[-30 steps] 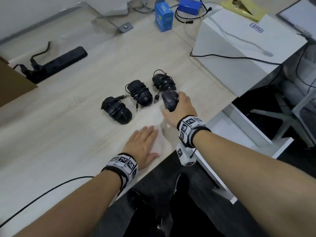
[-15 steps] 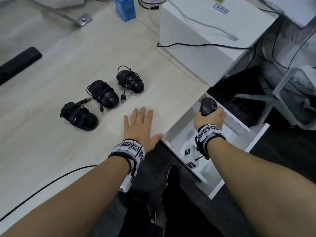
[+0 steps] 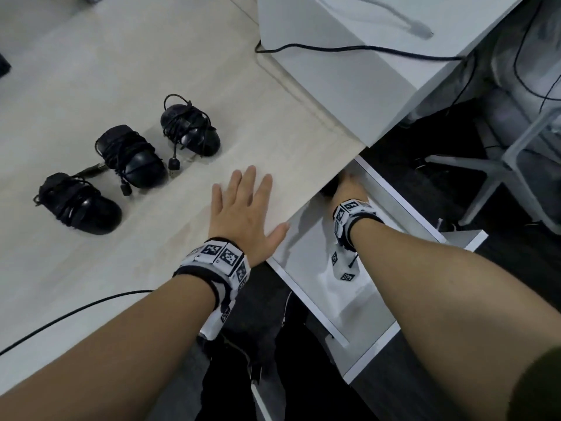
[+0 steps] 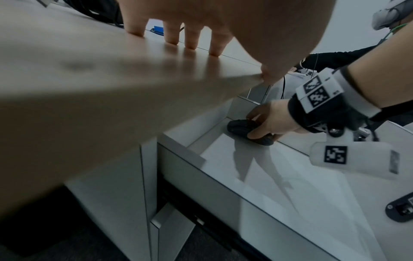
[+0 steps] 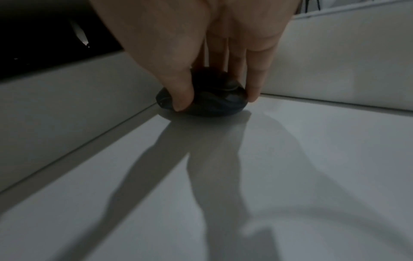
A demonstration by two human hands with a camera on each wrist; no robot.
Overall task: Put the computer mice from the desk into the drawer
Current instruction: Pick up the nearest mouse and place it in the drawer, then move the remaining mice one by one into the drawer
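Three black mice wrapped in their cables lie on the light wooden desk (image 3: 151,50): one on the left (image 3: 80,203), one in the middle (image 3: 132,156), one on the right (image 3: 189,130). My left hand (image 3: 243,208) lies flat on the desk near its front edge, fingers straight. My right hand (image 3: 349,188) reaches deep into the open white drawer (image 3: 306,268) and grips a fourth black mouse (image 5: 201,97) between thumb and fingers. That mouse (image 4: 245,129) sits on the drawer floor close to the back corner. In the head view the desk edge hides most of it.
A white box (image 3: 349,56) with a black cable (image 3: 349,50) across it stands at the desk's right end. A white office chair base (image 3: 501,168) stands right of the drawer. A thin black cable (image 3: 76,311) runs over the desk front. A lower drawer front (image 4: 172,227) sits below.
My right hand carried the mouse from the desk over the drawer, then down onto the drawer floor at the back. The left hand stayed flat on the desk.
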